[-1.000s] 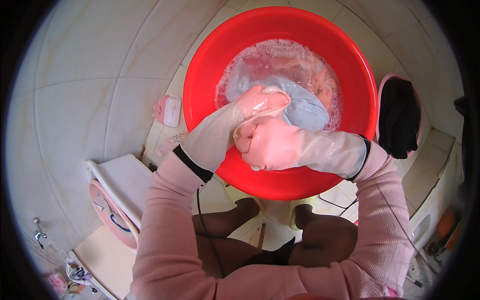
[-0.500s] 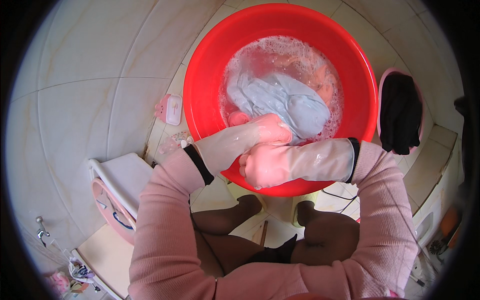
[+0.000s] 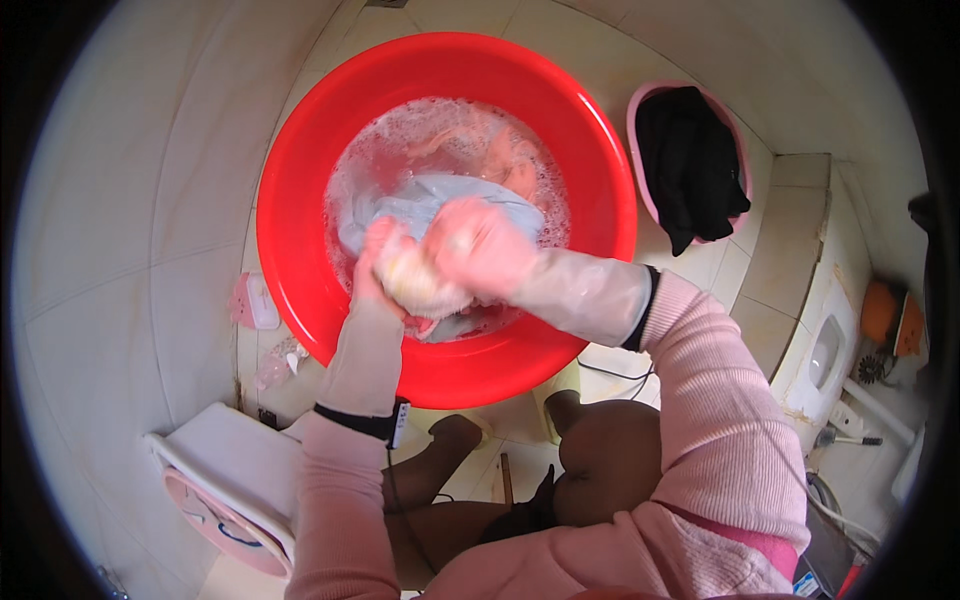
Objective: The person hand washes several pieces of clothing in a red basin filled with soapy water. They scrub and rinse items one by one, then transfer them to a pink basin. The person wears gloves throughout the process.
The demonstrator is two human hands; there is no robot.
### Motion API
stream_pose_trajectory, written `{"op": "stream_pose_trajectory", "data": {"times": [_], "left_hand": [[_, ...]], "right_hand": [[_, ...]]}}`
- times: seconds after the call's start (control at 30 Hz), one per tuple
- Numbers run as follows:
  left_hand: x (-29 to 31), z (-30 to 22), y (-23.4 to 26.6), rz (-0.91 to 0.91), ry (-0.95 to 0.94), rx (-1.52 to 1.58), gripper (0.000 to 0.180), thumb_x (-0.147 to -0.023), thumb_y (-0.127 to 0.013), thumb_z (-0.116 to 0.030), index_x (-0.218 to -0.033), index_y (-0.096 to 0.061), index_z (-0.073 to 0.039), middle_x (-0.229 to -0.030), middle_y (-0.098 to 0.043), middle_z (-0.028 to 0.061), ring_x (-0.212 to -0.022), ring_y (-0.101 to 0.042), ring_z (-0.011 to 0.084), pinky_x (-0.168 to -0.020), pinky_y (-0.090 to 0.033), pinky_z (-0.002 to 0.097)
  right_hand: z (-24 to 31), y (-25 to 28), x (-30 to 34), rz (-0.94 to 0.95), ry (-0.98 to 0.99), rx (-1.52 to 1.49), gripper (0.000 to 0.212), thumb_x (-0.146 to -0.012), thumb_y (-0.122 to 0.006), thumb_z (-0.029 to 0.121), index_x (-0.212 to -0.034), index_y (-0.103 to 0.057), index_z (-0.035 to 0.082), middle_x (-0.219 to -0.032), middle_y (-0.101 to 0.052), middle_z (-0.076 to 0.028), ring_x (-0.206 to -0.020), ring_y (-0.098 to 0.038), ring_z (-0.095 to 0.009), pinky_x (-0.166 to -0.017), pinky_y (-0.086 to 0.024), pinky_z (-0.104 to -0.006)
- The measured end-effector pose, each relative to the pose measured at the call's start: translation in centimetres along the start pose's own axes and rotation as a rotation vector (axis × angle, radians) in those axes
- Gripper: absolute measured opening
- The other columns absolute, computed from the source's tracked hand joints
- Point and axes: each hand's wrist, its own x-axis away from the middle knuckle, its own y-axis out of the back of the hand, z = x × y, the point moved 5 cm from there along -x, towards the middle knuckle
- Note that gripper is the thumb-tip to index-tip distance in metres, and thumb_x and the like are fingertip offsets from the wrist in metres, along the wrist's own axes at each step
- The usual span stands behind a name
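Observation:
Pink-and-white rubber gloves cover both my hands, over a red basin (image 3: 590, 190) of sudsy water. A bunched, small whitish cloth with pink edges (image 3: 415, 285) is gripped in my left hand (image 3: 375, 260); its kind is hard to tell. My right hand (image 3: 480, 250), blurred by motion, is closed against the same cloth, with a bit of white showing at its fingers. Beneath them a pale blue garment (image 3: 440, 190) lies partly in the water. Farther back a peach-coloured cloth (image 3: 510, 160) is soaking among the bubbles.
A pink tub (image 3: 640, 180) holding black clothing (image 3: 690, 160) stands right of the basin. At left are a small pink-and-white dish (image 3: 257, 300) and a white stool-like stand (image 3: 230, 450). A dark cable (image 3: 615, 372) runs along the tiled floor near my feet.
My hands were crossed at the basin's near rim; they are now uncrossed over the water, with the whitish cloth showing between them. The view has shifted, moving the basin leftward in the picture.

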Motion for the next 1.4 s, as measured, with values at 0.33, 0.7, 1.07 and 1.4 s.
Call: {"op": "stream_pose_trajectory", "data": {"times": [0.33, 0.7, 1.07, 1.4], "left_hand": [[4.4, -1.8, -8.3, 0.021, -0.163, 0.295, 0.044, -0.101, -0.050, -0.034, -0.130, -0.053, -0.001, -0.128, -0.059, 0.0143, -0.117, -0.058, 0.0293, -0.099, -0.048, 0.0442], [3.3, 1.4, -16.2, 0.495, -0.304, 0.241, 0.046, -0.099, -0.058, -0.034, -0.130, -0.052, -0.002, -0.128, -0.059, 0.0095, -0.118, -0.057, 0.0234, -0.102, -0.048, 0.0424], [-5.3, 14.8, -15.5, 0.211, 0.053, 0.098, 0.039, -0.100, -0.057, -0.024, -0.133, -0.049, -0.004, -0.126, -0.058, 0.0107, -0.110, -0.060, 0.0242, -0.090, -0.055, 0.0439], [-4.9, 7.9, -9.1, 0.136, 0.109, -0.635, 0.061, -0.094, -0.063, -0.041, -0.137, -0.045, -0.002, -0.131, -0.054, 0.0177, -0.112, -0.058, 0.0281, -0.078, -0.056, 0.0420]], "right_hand": [[0.8, 9.1, 4.0, -0.067, 0.126, -0.214, 0.075, -0.089, -0.070, 0.037, -0.147, -0.033, 0.007, -0.135, -0.048, -0.012, -0.130, -0.044, -0.023, -0.110, -0.035, -0.0356], [5.1, 15.2, 6.6, -0.031, 0.196, 0.352, 0.083, -0.066, -0.088, 0.013, -0.138, -0.048, 0.001, -0.123, -0.063, -0.014, -0.116, -0.061, -0.022, -0.098, -0.050, -0.0323], [-4.5, 17.4, 8.3, -0.453, -0.082, 0.644, 0.062, -0.084, -0.071, 0.035, -0.139, -0.052, 0.012, -0.144, -0.042, -0.024, -0.132, -0.042, -0.040, -0.107, -0.038, -0.0374], [-3.9, 16.8, 7.9, -0.393, -0.156, 0.963, 0.063, -0.087, -0.067, 0.027, -0.145, -0.044, 0.020, -0.152, -0.031, -0.026, -0.134, -0.038, -0.042, -0.108, -0.040, -0.0430]]}}
